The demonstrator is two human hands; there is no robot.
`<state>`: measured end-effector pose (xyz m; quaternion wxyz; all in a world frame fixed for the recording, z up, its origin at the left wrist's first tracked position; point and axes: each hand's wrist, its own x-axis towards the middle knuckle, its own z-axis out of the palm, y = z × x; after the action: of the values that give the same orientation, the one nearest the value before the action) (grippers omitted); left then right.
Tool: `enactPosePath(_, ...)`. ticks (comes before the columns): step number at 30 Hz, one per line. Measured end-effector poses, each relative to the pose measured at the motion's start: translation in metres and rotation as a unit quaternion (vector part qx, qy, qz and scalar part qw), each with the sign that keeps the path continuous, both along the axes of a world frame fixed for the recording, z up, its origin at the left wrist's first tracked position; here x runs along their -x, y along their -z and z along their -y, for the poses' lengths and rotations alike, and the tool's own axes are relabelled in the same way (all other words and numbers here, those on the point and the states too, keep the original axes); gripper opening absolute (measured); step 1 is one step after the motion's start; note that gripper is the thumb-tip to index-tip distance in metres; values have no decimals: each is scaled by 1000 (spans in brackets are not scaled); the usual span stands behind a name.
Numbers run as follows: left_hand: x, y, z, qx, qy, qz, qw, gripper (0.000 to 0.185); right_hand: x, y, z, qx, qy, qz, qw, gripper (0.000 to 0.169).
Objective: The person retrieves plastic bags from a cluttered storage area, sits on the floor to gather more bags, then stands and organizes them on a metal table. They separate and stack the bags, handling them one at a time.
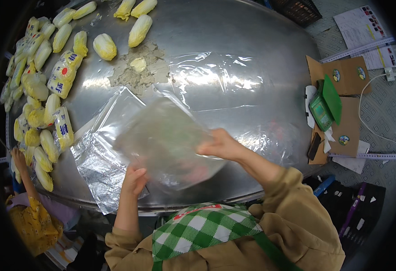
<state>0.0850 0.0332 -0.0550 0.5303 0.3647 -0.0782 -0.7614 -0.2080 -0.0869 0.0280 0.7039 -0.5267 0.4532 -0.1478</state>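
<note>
A clear plastic bag point(171, 142), blurred by motion, is stretched between my two hands over the near part of the metal table point(225, 30). My right hand point(218, 144) grips its right edge. At its lower left corner, my left hand point(135, 178) pinches the film. More clear plastic bags point(98, 159) lie beneath and left of it, reaching over the table's front edge. Flat clear film point(215, 78) with print on part of it spreads across the middle. Beyond my hands are a loose napa cabbage point(105, 46) and a pale cut piece point(138, 64) on a patch of dried residue.
Napa cabbages point(50, 145), several wrapped in printed film, are heaped along the left side. A co-worker's hand point(18, 157) is beside that heap. At the right edge stand a green scale point(321, 111) and cardboard point(348, 118). Black crates point(364, 216) sit at lower right.
</note>
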Motion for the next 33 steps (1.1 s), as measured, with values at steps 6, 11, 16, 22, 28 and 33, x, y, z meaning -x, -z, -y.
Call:
enactPosePath(6,60,-6,135,74,70,228,968,37,108,-44,-46,-38,90,-106,990,24)
enactPosePath(11,118,6,222,283,154,760,564,27,129,-57,-49,-17,136,-106,985,19)
enactPosePath(16,145,15,215,248,273,785,498,23,145,-74,-25,3,86,-121,989,25)
enactPosePath(22,101,8,204,329,239,421,811,48,95,-30,43,-54,152,147,976,25)
enactPosePath(28,81,-56,206,60,-32,-92,993,74,56,43,109,-112,200,184,956,26)
enactPosePath(33,83,-20,238,21,67,205,976,39,56,74,133,-155,293,91,939,37)
